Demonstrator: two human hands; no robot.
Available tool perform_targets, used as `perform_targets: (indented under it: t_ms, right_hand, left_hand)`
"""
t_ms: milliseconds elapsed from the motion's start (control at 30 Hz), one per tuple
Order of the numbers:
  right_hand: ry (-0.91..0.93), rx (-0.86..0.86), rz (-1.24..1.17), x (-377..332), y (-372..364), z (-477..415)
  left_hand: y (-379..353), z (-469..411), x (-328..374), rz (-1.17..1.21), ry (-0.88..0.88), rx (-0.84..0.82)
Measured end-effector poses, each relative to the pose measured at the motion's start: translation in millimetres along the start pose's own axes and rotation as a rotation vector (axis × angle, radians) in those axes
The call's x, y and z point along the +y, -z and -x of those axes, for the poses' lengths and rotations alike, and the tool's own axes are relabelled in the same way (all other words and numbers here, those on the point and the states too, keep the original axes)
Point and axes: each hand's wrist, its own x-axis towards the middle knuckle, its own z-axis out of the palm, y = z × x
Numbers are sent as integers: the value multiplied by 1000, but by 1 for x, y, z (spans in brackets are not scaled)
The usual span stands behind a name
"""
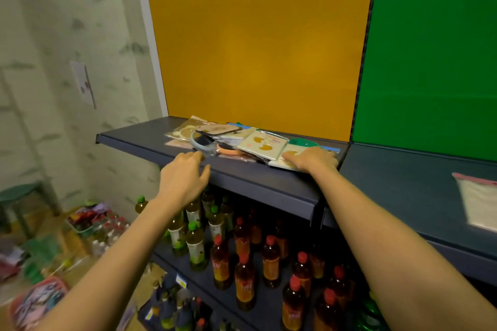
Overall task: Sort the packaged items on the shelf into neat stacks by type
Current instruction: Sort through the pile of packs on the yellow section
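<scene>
Sorting just getting under way — packaged items (pixel 228 140) still lying in one overlapping jumble along the back half of the dark shelf (pixel 134 140), against the yellow back panel (pixel 255 35).

Right hand (pixel 313 160) pressing flat, palm down, on a cream packet with yellow shapes (pixel 289 156) at the jumble's right end; probably pinning it so it stays put, or about to slide it out. No fingers curled under it, so a press and not a grip.

Left hand (pixel 185 177) hovering open at the shelf's front edge, fingers loosely spread, holding nothing — reaching toward the clear-wrapped light-blue hoop (pixel 200 144) at the left of the pile.

Matching cream packet (pixel 262 141) lying just beside the pinned one, overlapping it; likely the first pair to stack.

Glossy wrappers looking slippery — risking a slide toward the edge.

Bottles (pixel 242 250) filling the shelves below; not part of this.
</scene>
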Motion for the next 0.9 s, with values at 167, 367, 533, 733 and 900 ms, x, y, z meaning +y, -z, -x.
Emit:
perform_targets:
  t_ms: [167, 367, 533, 733, 900]
  right_hand:
    - [-79, 45, 22, -14, -12, -24]
    - [-99, -61, -13, -13, -5, -54]
    - [-24, -164, -306, -5, 2, -94]
    - [4, 10, -276, 12, 34, -86]
    - [-45, 171, -283, 21, 44, -70]
  left_hand:
    - [-16, -33, 14, 59, -57, 13]
    - [-41, -91, 45, 99, -65, 17]
    - [-58, -130, 76, 25, 2, -219]
    - [-72, -154, 91, -112, 10, -478]
    - [-73, -178, 91, -62, 12, -628]
